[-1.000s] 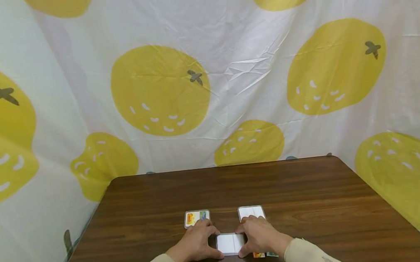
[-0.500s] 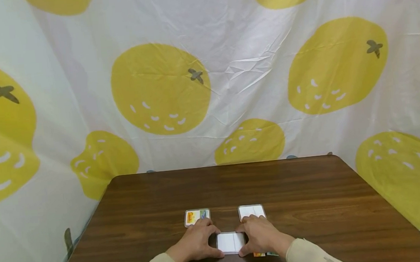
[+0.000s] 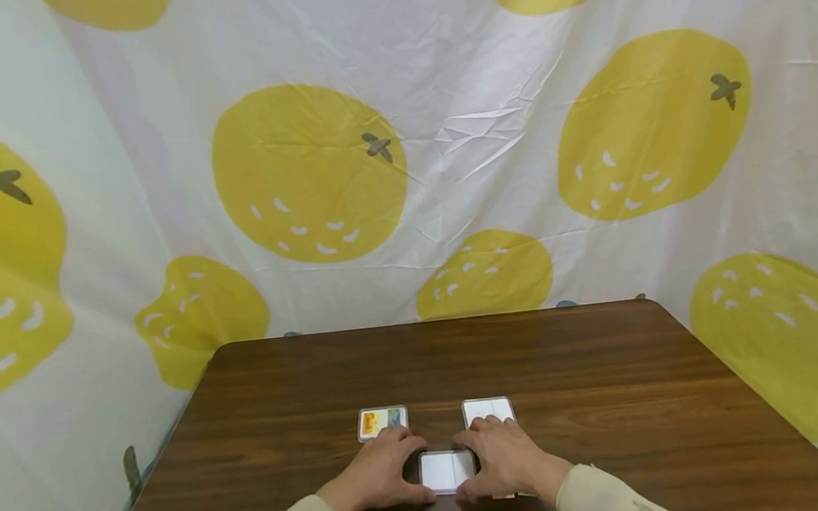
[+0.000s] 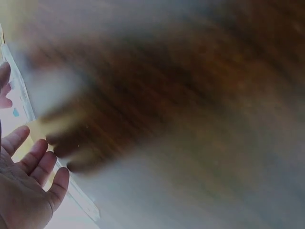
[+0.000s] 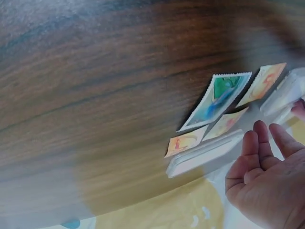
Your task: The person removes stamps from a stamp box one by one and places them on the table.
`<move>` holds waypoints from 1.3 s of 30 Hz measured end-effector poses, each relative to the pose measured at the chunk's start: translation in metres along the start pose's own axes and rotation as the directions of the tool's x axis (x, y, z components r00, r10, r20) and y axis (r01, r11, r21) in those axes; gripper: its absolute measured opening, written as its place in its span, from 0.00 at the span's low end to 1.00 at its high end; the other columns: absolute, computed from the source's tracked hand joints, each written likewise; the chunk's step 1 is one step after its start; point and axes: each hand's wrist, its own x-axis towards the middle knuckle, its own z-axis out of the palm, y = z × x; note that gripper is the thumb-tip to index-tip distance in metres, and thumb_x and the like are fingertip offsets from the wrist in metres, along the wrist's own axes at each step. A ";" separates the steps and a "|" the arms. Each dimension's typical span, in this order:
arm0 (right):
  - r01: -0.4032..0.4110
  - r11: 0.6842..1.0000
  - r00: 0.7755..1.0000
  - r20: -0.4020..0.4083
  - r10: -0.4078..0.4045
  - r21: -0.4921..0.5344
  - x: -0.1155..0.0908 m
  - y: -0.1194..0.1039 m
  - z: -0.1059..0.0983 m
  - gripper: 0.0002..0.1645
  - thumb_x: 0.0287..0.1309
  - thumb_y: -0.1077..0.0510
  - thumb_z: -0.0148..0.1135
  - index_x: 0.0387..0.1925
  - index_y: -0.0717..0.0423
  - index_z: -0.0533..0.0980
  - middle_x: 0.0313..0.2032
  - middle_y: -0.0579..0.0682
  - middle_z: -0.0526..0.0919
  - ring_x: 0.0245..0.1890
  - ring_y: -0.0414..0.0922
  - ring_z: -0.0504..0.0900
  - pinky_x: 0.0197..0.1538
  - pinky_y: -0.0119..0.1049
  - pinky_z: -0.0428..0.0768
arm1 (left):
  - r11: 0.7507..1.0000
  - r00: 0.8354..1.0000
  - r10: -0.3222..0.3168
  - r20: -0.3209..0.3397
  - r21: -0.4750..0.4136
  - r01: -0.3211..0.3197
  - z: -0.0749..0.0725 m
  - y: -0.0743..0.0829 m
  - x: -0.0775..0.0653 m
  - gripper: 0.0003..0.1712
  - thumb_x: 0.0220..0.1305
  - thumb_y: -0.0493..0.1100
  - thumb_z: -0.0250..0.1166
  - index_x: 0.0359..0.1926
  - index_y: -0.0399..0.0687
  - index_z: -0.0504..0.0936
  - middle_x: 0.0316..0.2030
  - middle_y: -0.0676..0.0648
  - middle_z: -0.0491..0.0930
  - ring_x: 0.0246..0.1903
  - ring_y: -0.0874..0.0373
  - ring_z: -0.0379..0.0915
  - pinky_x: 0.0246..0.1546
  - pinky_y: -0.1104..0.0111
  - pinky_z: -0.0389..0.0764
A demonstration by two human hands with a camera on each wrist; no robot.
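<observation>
In the head view a clear flat plastic case [image 3: 438, 472] with a white insert lies near the front of the table, between both hands. My left hand [image 3: 384, 469] grips its left side, thumb at the near corner and forefinger at the far one. On the opposite side my right hand [image 3: 503, 458] holds it the same way, its thumb overlapping the near right corner. Beside the right hand, the right wrist view shows a green-and-blue stamp [image 5: 217, 100] and several small orange stamps, among them an orange stamp [image 5: 262, 85] close to the case.
Beyond the left hand lies a clear case [image 3: 373, 423] with orange and blue-green stamps inside. A second white-backed case [image 3: 488, 409] sits behind the right hand, partly covered by its fingers. The brown wooden table [image 3: 433, 359] ends at a lemon-print cloth [image 3: 475, 177].
The right thumb and forefinger have shifted slightly left, the thumb now over the case's corner. The orange and green stamps by the right wrist show less. The left hand has barely moved.
</observation>
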 end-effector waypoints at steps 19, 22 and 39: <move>0.005 0.996 0.994 -0.110 0.004 0.088 0.015 0.006 -0.006 0.35 0.53 0.39 0.70 0.56 0.56 0.79 0.55 0.57 0.79 0.59 0.58 0.74 0.59 0.62 0.68 | 0.995 0.992 -0.020 -0.122 -0.099 0.008 -0.019 -0.025 -0.007 0.30 0.56 0.58 0.73 0.54 0.45 0.81 0.50 0.46 0.76 0.52 0.47 0.73 0.51 0.48 0.74; 0.018 0.995 0.993 -0.120 -0.006 0.096 0.019 0.007 -0.005 0.35 0.53 0.40 0.70 0.57 0.57 0.78 0.56 0.57 0.78 0.59 0.58 0.74 0.59 0.60 0.69 | 0.991 0.991 -0.061 -0.120 -0.127 0.046 -0.023 -0.030 -0.008 0.32 0.56 0.57 0.73 0.56 0.44 0.80 0.51 0.44 0.76 0.52 0.45 0.72 0.51 0.46 0.73; 0.066 0.985 0.983 -0.177 -0.037 0.157 0.043 0.006 -0.005 0.35 0.51 0.45 0.73 0.57 0.60 0.78 0.50 0.53 0.80 0.54 0.55 0.76 0.56 0.55 0.72 | 0.986 0.967 -0.154 -0.205 -0.089 0.138 -0.030 -0.057 -0.011 0.35 0.52 0.56 0.76 0.56 0.41 0.80 0.47 0.44 0.77 0.50 0.45 0.72 0.51 0.45 0.72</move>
